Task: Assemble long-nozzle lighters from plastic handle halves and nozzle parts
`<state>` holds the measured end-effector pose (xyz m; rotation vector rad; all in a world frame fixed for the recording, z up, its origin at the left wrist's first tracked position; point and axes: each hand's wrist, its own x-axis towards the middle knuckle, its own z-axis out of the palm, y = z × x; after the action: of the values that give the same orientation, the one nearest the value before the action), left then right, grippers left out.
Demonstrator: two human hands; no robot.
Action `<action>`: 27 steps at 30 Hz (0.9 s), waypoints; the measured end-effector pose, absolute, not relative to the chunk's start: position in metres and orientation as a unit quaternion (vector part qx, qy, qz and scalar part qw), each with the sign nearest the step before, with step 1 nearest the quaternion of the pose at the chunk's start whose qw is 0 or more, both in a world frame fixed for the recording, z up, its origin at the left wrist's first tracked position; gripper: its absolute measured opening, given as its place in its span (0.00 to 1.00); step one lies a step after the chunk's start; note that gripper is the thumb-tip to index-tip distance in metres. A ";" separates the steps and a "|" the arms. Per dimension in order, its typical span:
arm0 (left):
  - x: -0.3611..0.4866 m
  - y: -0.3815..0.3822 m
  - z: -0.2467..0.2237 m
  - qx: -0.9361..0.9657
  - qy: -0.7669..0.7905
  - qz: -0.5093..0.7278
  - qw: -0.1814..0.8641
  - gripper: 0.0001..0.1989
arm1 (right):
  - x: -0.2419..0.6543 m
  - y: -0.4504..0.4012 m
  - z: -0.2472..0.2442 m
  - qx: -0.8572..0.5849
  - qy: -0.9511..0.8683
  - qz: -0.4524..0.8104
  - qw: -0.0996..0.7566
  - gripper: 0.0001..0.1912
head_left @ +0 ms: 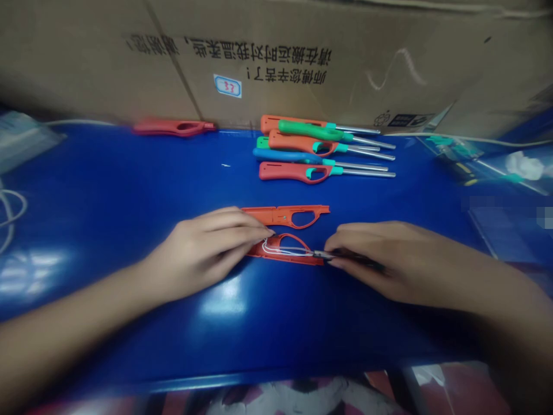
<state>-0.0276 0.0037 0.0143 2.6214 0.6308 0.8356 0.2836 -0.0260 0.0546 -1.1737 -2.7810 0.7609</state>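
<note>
An orange-red lighter casing half (317, 261) lies on the blue table, its inner side up, with thin white wires (285, 251) running along it. My left hand (211, 245) is closed over this half's left end. Its fingertips pinch a small black part (272, 233) at the wires' left end; most of that part is hidden. In my right hand (389, 259) is a slim dark tool with a grey metal tip (318, 254), which meets the wires at the casing's right end. A second orange casing half (276, 215) lies just behind, partly under my left fingers.
Several assembled long-nosed lighters (294, 171) in red, orange, green and blue lie farther back. A red casing (175, 128) sits left of them, against a large cardboard box (276, 63). Clear plastic bags lie at both sides, one with green parts (514, 177). White cable (8, 213) is at left.
</note>
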 end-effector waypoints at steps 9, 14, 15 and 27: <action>-0.027 0.005 0.012 0.920 0.218 0.280 0.170 0.12 | 0.283 -0.026 0.050 -0.348 -0.919 0.185 0.007 0.12; -0.025 0.005 0.010 0.915 0.218 0.286 0.181 0.11 | 0.279 -0.029 0.047 -0.340 -0.933 0.113 0.006 0.10; -0.025 0.005 0.010 0.915 0.218 0.287 0.183 0.11 | 0.278 -0.029 0.047 -0.337 -0.937 0.096 0.006 0.10; -0.024 0.003 0.011 0.918 0.206 0.294 0.172 0.11 | 0.269 -0.031 0.047 -0.397 -0.908 0.121 0.053 0.09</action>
<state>-0.0240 0.0026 0.0110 2.6050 0.5849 0.8333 0.2685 -0.0314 0.0473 -1.2070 -2.7616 0.3672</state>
